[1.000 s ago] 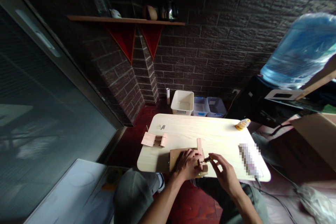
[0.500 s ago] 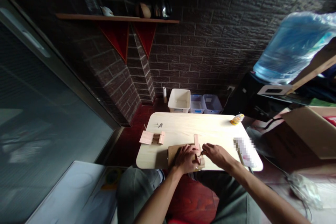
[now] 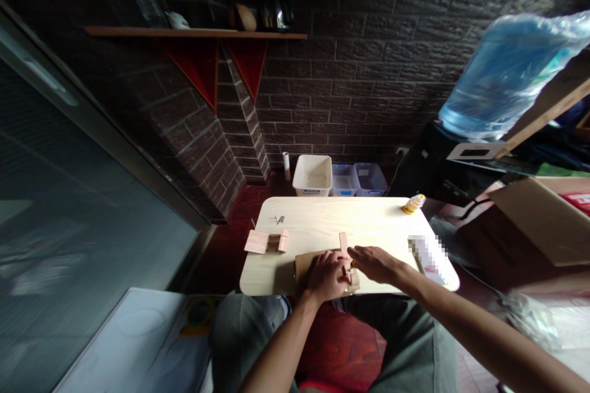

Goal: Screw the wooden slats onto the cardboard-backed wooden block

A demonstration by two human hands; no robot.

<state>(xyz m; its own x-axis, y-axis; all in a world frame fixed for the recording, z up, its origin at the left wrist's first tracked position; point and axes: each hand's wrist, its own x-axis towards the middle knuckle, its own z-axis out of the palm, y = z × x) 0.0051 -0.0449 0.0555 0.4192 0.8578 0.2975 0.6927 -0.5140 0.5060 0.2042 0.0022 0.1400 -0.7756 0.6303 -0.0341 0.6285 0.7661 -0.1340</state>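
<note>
My left hand [image 3: 328,275] presses down over a brown wooden board [image 3: 302,264] at the table's near edge, its fingers curled against a small wooden piece [image 3: 348,271]. From this piece a pinkish wooden strip [image 3: 343,241] points away toward the back of the table. My right hand [image 3: 373,261] lies palm down just right of the strip, fingers stretched out close to the wooden pieces. Whatever is beneath its fingers is hidden. Farther left sits another group of wooden pieces, with a flat panel [image 3: 257,241] and a smaller block [image 3: 283,241] joined to it.
Several small dark metal pieces [image 3: 281,219] lie at the back left of the pale table [image 3: 318,212]. A yellow-labelled bottle [image 3: 413,204] stands back right, near a blurred white sheet [image 3: 433,261]. Beyond the table are a white bin [image 3: 312,175] and two bluish bins [image 3: 370,179].
My right hand has gone from a pinch at the wooden piece to stretched, flatter fingers. My left hand keeps its hold. The view has shifted slightly.
</note>
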